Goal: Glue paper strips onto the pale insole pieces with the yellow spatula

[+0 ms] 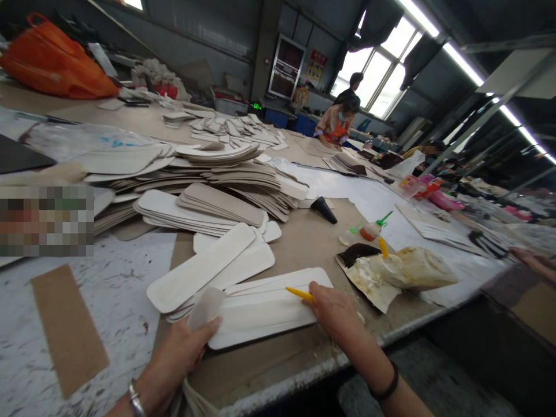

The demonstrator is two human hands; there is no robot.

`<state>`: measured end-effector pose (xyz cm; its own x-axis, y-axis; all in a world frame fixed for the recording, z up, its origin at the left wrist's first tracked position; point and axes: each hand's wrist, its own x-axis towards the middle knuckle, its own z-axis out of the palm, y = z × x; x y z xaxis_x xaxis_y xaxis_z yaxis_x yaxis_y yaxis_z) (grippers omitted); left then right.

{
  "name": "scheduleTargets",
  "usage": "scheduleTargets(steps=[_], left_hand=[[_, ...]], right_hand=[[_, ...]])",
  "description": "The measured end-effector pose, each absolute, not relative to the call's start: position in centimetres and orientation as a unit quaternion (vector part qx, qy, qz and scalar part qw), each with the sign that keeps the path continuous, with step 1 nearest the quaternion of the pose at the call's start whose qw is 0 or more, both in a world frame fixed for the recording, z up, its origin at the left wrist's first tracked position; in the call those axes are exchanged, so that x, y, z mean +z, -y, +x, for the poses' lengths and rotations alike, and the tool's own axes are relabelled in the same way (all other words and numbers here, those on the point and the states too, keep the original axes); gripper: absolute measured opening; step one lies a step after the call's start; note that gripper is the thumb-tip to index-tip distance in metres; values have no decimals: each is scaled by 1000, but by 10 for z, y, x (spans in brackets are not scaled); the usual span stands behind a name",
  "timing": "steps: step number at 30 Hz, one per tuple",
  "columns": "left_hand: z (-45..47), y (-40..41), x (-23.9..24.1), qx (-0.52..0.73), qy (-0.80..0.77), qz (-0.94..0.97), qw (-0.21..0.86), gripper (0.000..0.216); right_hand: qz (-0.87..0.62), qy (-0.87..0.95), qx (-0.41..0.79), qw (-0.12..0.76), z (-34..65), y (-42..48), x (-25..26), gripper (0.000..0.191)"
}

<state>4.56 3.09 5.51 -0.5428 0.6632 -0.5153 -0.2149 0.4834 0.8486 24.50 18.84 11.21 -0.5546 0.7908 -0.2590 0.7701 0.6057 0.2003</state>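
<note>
My left hand [180, 353] pinches a small pale fabric strip [204, 307] by its end, resting on the near end of a stack of white insole-shaped boards [264, 307] on the table. My right hand [334, 313] is closed around a yellow applicator [299, 293] whose tip lies on the top white board. Just right of that hand sits a glue-caked bottle [412, 267] with a yellow nozzle on a stained sheet.
Piles of beige and white insole boards [217, 185] cover the table [304, 237] ahead. A black cone nozzle [324, 209] and small green-capped bottles [369, 230] lie beyond. A brown card [67, 327] lies at left. A person [339, 124] works farther along. The table edge [304, 376] runs near me.
</note>
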Motion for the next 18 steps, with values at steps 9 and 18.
scheduleTargets(steps=[9, 18], left_hand=[[45, -27, 54, 521, -707, 127, 461, 41], [40, -13, 57, 526, -688, 119, 485, 47]], right_hand=[[569, -820, -20, -66, 294, -193, 102, 28], [589, -679, -416, -138, 280, -176, 108, 34]])
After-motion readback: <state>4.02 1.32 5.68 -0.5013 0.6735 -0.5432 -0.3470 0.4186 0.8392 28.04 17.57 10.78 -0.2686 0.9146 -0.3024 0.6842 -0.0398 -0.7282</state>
